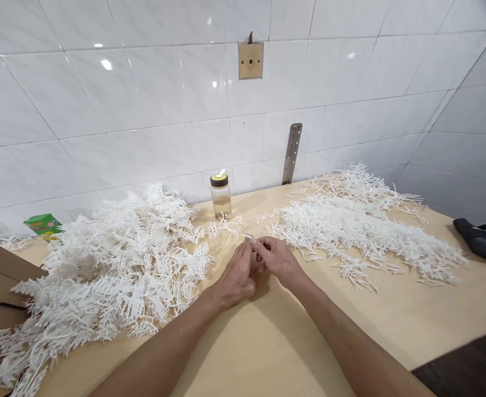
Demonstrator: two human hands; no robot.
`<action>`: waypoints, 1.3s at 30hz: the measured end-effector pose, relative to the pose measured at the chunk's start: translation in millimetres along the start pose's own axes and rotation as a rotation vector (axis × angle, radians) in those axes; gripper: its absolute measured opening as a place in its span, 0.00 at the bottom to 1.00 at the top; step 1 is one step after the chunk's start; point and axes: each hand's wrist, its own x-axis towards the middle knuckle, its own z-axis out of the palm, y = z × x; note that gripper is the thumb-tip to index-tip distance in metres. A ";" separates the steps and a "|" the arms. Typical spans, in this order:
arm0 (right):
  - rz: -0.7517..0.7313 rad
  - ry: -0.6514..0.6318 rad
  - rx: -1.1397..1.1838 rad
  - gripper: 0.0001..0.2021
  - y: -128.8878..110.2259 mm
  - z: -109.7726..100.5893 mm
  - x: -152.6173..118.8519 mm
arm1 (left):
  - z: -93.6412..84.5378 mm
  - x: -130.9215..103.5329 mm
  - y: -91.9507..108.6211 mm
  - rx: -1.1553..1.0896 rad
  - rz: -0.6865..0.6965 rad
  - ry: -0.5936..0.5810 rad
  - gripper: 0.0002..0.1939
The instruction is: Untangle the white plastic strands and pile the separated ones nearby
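Pinched at the fingertips of both hands is a thin white branched sprig (225,222), its stem running from between the fingers out to forked tips near the bottle. My left hand (235,278) is closed, with its fingers curled round the stem's near end. Against it, my right hand (279,263) is also closed, thumb and forefinger on the same stem. The exact grip between the fingers is partly hidden. To the left spreads a tall heap of white branched sprigs (131,259), and a flatter pile of similar sprigs (350,226) lies to the right.
A clear bottle with a dark lid (221,198) stands behind my hands, partly filled with liquid. Against the tiled wall leans a metal strip (293,154). A green box (43,226) and a cardboard box (3,270) sit left; a black object (482,240) lies at right.
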 end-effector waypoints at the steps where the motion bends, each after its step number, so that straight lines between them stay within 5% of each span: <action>1: -0.004 0.007 0.007 0.20 0.6 -1.0 0.6 | -0.5 0.6 1.7 -0.062 -0.031 -0.012 0.31; 11: -0.081 -0.070 -0.005 0.14 -2.4 -17.3 4.6 | -15.5 16.0 -0.5 -1.014 -0.459 0.033 0.13; 16: -0.103 -0.140 0.022 0.10 0.6 -12.9 3.0 | -19.1 14.6 -0.8 -0.980 -0.477 -0.042 0.16; 23: -0.239 -0.016 -0.279 0.09 -0.6 -12.7 1.1 | -18.2 16.1 -9.0 -0.911 -0.612 0.150 0.24; 39: -0.511 0.153 -0.544 0.09 3.9 -15.1 4.3 | -17.0 16.3 -5.9 -0.895 -0.605 0.065 0.20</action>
